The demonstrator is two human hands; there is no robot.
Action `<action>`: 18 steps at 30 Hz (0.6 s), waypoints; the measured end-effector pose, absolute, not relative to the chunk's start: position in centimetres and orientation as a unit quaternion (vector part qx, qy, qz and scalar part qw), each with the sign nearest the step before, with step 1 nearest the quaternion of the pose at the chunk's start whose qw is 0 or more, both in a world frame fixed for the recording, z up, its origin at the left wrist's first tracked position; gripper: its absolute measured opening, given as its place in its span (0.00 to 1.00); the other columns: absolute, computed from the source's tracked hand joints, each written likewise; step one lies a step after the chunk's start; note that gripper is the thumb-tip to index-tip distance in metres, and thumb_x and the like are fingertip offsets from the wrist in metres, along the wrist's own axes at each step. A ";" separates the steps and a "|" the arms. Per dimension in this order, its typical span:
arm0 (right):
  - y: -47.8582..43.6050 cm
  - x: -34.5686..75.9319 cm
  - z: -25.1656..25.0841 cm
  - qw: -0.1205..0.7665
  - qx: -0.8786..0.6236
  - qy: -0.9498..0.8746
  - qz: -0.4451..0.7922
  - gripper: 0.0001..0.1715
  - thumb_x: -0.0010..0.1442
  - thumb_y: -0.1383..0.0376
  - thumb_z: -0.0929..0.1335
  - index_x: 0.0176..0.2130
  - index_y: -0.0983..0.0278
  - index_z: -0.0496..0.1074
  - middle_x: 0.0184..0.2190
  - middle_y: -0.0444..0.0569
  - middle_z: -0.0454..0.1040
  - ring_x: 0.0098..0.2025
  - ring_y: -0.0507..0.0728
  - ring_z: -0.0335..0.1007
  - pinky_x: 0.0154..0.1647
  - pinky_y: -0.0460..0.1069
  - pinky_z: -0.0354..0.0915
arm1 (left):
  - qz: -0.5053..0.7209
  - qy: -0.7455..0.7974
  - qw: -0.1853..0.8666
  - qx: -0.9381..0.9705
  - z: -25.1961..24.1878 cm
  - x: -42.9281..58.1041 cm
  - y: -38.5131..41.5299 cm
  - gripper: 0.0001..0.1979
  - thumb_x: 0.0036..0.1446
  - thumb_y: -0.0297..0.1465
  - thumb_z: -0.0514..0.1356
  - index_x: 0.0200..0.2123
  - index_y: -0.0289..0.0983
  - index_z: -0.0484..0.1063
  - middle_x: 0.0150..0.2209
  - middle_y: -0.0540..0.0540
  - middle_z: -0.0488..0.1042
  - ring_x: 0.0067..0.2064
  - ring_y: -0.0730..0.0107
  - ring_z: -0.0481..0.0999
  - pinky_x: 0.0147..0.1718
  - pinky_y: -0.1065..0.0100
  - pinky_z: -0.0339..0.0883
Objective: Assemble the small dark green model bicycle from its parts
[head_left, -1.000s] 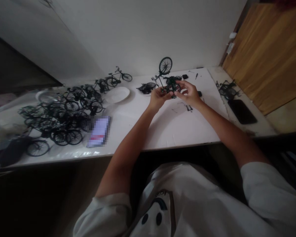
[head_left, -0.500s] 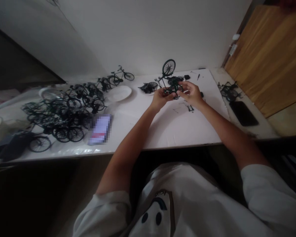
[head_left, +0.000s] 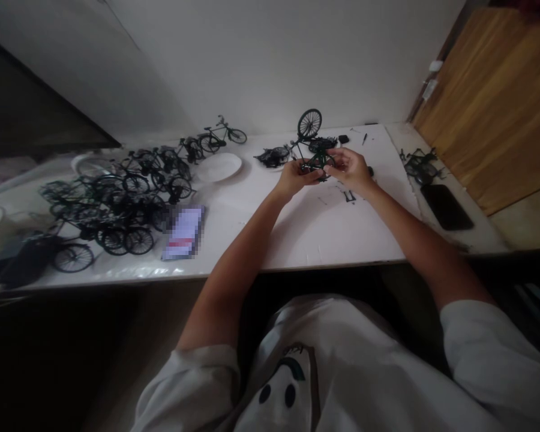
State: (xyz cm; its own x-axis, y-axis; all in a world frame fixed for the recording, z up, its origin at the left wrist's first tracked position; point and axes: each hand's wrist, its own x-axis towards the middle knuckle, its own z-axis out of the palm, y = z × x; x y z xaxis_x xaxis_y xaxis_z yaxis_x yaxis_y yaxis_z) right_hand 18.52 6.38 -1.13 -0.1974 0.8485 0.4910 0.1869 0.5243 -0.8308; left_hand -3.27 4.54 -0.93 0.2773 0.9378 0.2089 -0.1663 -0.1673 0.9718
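Between my hands is a small dark green model bicycle [head_left: 309, 125], tipped on end with one spoked wheel pointing up and away from me. My left hand [head_left: 293, 178] is closed on its lower left side, thumb pressed against the frame. From the right, my right hand [head_left: 348, 167] pinches the part near the lower wheel with thumb and fingers. My fingers hide some of the frame. Behind the held bicycle lie dark bicycle parts [head_left: 272, 156]. Small loose green parts [head_left: 348, 195] rest on the white board just below my right hand.
Several finished-looking model bicycles [head_left: 112, 207] are crowded at the left, with one standing bicycle [head_left: 223, 134] by the wall. A white plate [head_left: 220, 167] and a lit phone [head_left: 184, 233] lie left of my arms. At right are more bicycle parts [head_left: 419, 167] and a black phone-like slab [head_left: 446, 207].
The view has shifted very slightly. Both hands keep hold of the model bicycle in nearly the same place, with little visible movement.
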 end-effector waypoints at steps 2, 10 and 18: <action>6.4 18.5 -1.2 0.517 -0.366 -0.703 0.324 0.44 0.51 0.35 0.81 0.56 0.58 0.78 0.42 0.53 0.85 0.46 0.66 0.83 0.52 0.65 0.80 | 0.499 0.336 0.549 0.580 -0.9 -3.4 4.6 0.33 0.42 0.46 0.86 0.45 0.34 0.82 0.40 0.42 0.86 0.40 0.65 0.86 0.42 0.63 0.85; 6.5 18.8 -1.1 0.496 -0.355 -0.720 0.331 0.43 0.52 0.36 0.81 0.57 0.57 0.79 0.41 0.52 0.84 0.43 0.64 0.83 0.51 0.64 0.81 | 0.473 0.342 0.555 0.593 -0.6 -3.9 4.5 0.32 0.42 0.45 0.85 0.44 0.33 0.83 0.41 0.38 0.87 0.43 0.59 0.88 0.45 0.58 0.87; 6.2 18.8 -0.8 0.501 -0.354 -0.705 0.356 0.49 0.50 0.36 0.82 0.61 0.57 0.75 0.42 0.51 0.85 0.44 0.64 0.84 0.53 0.64 0.81 | 0.488 0.338 0.527 0.607 -0.7 -3.6 4.5 0.29 0.46 0.45 0.83 0.44 0.32 0.84 0.41 0.37 0.87 0.42 0.62 0.87 0.44 0.62 0.85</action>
State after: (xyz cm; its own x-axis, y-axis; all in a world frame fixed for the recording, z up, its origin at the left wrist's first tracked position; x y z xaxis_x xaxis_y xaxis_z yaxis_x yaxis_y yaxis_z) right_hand 18.78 6.24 -0.83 -0.2480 0.8557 0.4542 0.1427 0.4960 -0.8565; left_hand -3.63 4.47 -0.67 0.2941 0.9260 0.2365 -0.1045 -0.2148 0.9710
